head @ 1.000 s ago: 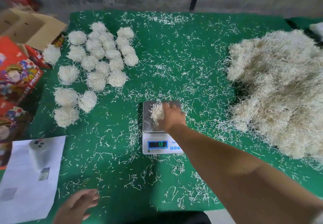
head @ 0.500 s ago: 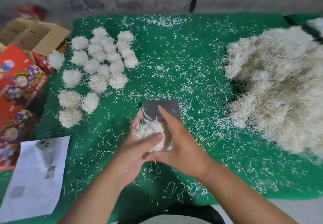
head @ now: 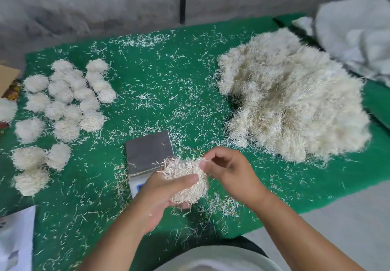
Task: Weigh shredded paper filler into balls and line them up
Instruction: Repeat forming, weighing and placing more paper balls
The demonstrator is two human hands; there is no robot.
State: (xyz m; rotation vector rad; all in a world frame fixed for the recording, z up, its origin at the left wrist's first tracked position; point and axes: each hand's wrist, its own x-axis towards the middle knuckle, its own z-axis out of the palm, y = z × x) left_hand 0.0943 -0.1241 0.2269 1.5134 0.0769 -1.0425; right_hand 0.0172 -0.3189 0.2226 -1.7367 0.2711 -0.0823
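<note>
A clump of cream shredded paper filler (head: 185, 181) sits in my left hand (head: 162, 194), which cups it with the thumb across its front. My right hand (head: 230, 171) pinches the clump's upper right edge with curled fingers. Both hands hover just in front of the small scale (head: 147, 150), whose steel pan is bare except for a few strands; its display is mostly hidden behind my left hand. Several finished balls (head: 63, 106) lie in rows at the left of the green mat (head: 164, 84). A big loose pile of filler (head: 289, 99) lies at the right.
Stray shreds litter the mat. A cardboard box (head: 8, 76) and coloured packaging sit at the far left edge. A white printed sheet (head: 14, 237) lies at the bottom left. White bags (head: 356, 38) rest at the back right. A grey wall stands behind.
My right hand lifted the filler off the scale pan and my left hand came up to meet it. Both hands now hold the clump, and the view has tilted rightward.
</note>
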